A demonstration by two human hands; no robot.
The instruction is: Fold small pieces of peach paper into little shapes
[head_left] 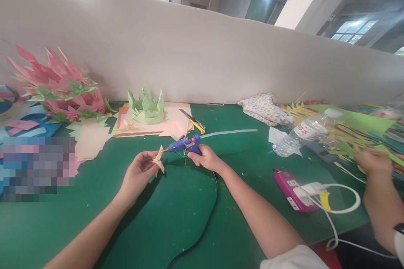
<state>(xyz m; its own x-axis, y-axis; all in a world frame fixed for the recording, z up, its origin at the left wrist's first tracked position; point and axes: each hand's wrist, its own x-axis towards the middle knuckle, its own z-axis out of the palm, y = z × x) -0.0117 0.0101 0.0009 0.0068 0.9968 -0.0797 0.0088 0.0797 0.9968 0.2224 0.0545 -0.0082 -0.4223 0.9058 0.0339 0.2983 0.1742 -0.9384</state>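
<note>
My left hand (138, 173) pinches a small folded cream paper piece (158, 159) above the green table (176, 218). My right hand (206, 157) grips a blue glue gun (185, 144) by its handle. The gun's nozzle points left and touches the paper piece. A clear glue stick (229, 133) juts from the gun's back toward the right. The gun's black cord (205, 227) runs down the table toward me.
A green folded paper crown (146, 108) sits on cream sheets (176, 119) behind, with a yellow utility knife (193, 120). Pink and green paper flowers (59, 86) stand left. A water bottle (304, 133), pink phone (290, 190) and white cable (344, 201) lie right, beside another person's hand (372, 162).
</note>
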